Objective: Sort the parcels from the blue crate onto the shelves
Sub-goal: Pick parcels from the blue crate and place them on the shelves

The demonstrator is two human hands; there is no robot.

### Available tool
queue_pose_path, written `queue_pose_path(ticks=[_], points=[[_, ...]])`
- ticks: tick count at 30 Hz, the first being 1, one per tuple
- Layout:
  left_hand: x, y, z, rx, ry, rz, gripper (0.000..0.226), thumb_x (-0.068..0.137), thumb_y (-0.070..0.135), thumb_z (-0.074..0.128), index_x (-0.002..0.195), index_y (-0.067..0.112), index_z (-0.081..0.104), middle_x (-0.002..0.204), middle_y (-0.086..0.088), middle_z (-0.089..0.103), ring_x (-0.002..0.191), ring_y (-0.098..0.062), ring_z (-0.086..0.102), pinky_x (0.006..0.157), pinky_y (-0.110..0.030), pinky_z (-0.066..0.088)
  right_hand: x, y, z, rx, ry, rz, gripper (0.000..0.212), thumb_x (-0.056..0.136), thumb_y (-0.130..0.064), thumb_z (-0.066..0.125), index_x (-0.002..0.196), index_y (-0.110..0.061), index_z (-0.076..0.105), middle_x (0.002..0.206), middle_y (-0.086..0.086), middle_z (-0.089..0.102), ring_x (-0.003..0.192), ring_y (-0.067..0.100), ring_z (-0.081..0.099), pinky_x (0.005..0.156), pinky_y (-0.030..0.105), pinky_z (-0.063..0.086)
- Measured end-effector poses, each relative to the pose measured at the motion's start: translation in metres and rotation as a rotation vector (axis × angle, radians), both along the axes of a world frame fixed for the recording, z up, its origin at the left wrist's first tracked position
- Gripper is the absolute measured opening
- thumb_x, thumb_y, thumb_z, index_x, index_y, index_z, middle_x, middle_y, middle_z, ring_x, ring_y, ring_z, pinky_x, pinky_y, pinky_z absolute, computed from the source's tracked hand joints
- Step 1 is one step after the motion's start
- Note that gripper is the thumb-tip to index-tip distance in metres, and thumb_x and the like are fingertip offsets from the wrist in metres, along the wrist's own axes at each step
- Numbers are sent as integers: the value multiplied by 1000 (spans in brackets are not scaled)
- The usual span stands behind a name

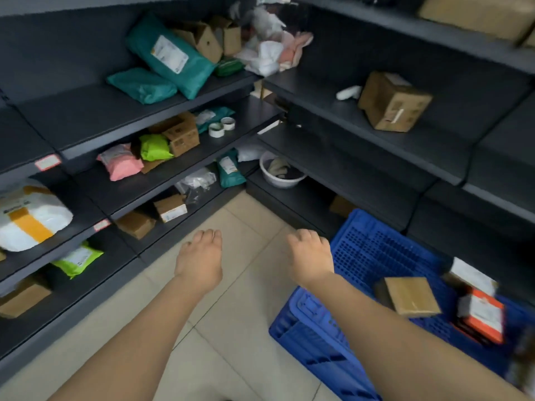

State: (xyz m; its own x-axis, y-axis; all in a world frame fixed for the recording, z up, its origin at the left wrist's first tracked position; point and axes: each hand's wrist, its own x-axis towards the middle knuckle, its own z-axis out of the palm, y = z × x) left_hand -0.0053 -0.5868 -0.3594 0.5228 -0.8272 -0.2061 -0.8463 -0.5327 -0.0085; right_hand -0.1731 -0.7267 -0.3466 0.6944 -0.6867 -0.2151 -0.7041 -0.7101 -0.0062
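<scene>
Noting the room first: dark grey shelves run along two walls and meet in a corner beyond the blue crate. Beige floor tiles spread to the left of the crate, which stands on them close to the shelving behind it.

Inside the crate we see a brown cardboard parcel. An orange-labelled parcel lies to its right and a white-labelled parcel sits behind that one; both are blurred.

On the shelves above and beyond the crate sit a cardboard box and, lower down, a white basin. Far left of the crate, the shelves hold teal mailers, two tape rolls and a pink mailer.

Hands: the right hand hangs just beside the crate's left wall and the left hand is further left over the tiles. Both have the back of the hand up and the fingers loosely curled downward, and they grip nothing.
</scene>
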Motion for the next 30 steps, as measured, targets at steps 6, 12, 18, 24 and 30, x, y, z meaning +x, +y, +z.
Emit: queue_pose_path(ticks=[6,12,18,24,30], points=[[-95,-67,18,-53,77,-230,80,87,27,63,151,12,17,149,-3,33,137,-21,29,106,-34,34,-115,-16,12,-13,0,-241,52,92,-31,59,139,-20,40,140,8,39,134,29,32,108,42,29],[-187,-119,22,-72,107,-472,79,88,28,59,152,11,15,155,-2,25,142,-21,23,109,-37,33,-222,-16,23,36,-4,-507,55,92,-37,59,140,-21,38,140,7,40,132,29,33,107,44,29],[-290,-149,15,-14,126,-669,83,91,32,60,153,11,10,156,-2,21,144,-22,19,111,-36,32,-329,-12,18,64,31,-714,59,93,-37,58,144,-20,34,143,7,36,135,29,30,109,43,29],[-405,-163,-9,46,195,-756,80,91,34,61,151,12,13,152,-2,28,140,-22,25,108,-37,35,-442,-12,3,124,77,-812,63,92,-35,59,147,-22,31,147,7,35,138,29,28,111,43,28],[-507,-170,-46,127,239,-778,85,90,37,62,153,11,10,158,-4,19,145,-23,18,113,-38,31,-540,-18,-30,215,133,-810,66,87,-38,64,144,-23,35,144,6,37,136,29,31,110,43,30]])
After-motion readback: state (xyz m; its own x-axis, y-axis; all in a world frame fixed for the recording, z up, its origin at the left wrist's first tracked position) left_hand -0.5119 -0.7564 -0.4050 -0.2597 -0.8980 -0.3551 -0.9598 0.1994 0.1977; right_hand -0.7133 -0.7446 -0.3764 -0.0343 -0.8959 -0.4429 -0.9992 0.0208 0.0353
